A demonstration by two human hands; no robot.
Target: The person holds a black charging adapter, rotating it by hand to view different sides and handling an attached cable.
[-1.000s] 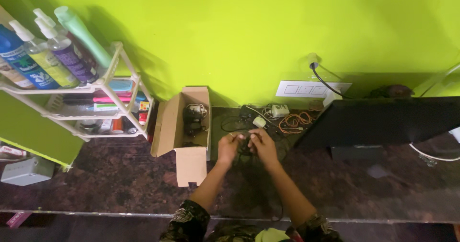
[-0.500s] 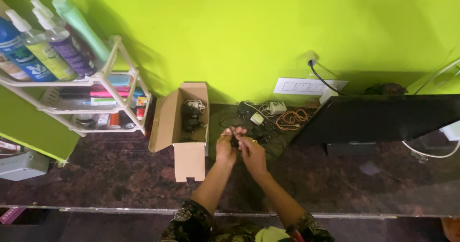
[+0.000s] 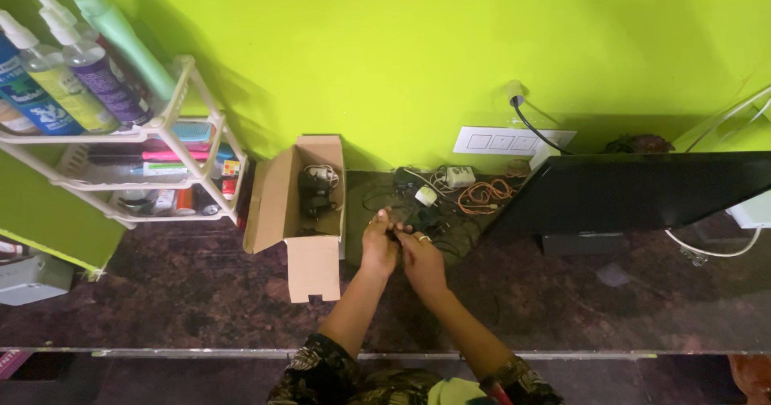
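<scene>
My left hand point(image 3: 377, 244) and my right hand point(image 3: 420, 259) meet over the dark stone counter point(image 3: 201, 301), both pinching a thin black cable point(image 3: 399, 232) between the fingertips. The cable's bundle is mostly hidden between my hands. Just left of my left hand stands an open cardboard box point(image 3: 301, 208) with dark chargers and a white cord inside. Behind my hands, against the green wall, lies a tangle of cables point(image 3: 438, 192) with white adapters and an orange cord point(image 3: 484, 194).
A white plastic rack point(image 3: 152, 164) with spray bottles and small items stands at the left. A black flat screen point(image 3: 642, 192) on a stand leans at the right. A white switch plate point(image 3: 510, 142) is on the wall. The counter's front edge runs below my arms.
Both hands have drawn slightly towards the box and closer together, still working the black cable. The view has shifted a little, so everything sits slightly left and higher.
</scene>
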